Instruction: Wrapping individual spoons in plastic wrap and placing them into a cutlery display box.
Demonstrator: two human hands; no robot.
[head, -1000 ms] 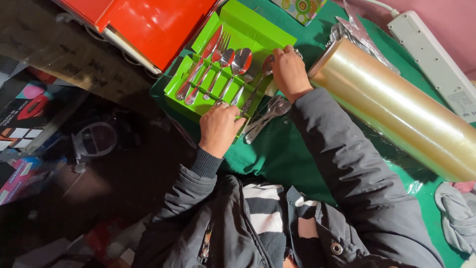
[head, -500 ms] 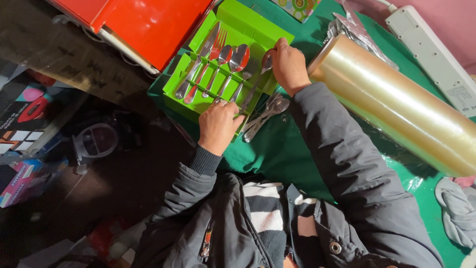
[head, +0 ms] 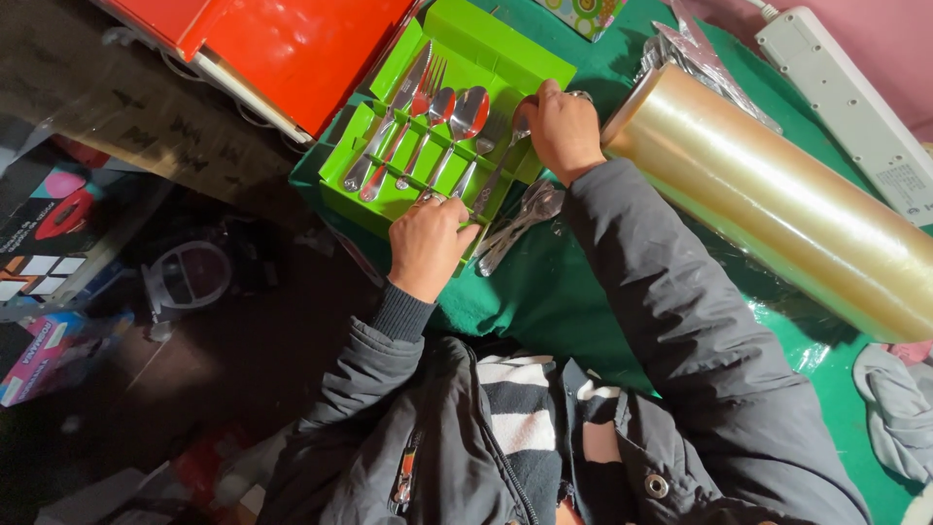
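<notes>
A bright green cutlery tray (head: 486, 44) lies on a green cloth (head: 554, 292). In its slots rest a knife (head: 389, 122), a fork (head: 413, 117) and spoons (head: 465, 122). My left hand (head: 428, 243) grips the tray's near edge. My right hand (head: 564, 126) is closed on the top of a spoon (head: 505, 160) at the tray's right side. Several loose pieces of cutlery (head: 515, 224) lie on the cloth between my hands.
A big roll of clear film (head: 777, 204) lies to the right. A white power strip (head: 846, 97) sits beyond it, a red box (head: 301, 49) at the tray's left. Grey cloth (head: 894, 408) is at far right. Boxes and clutter (head: 58, 253) fill the dark floor on the left.
My right hand has moved up along the tray's right side with the spoon. My left hand has stayed on the tray's near edge.
</notes>
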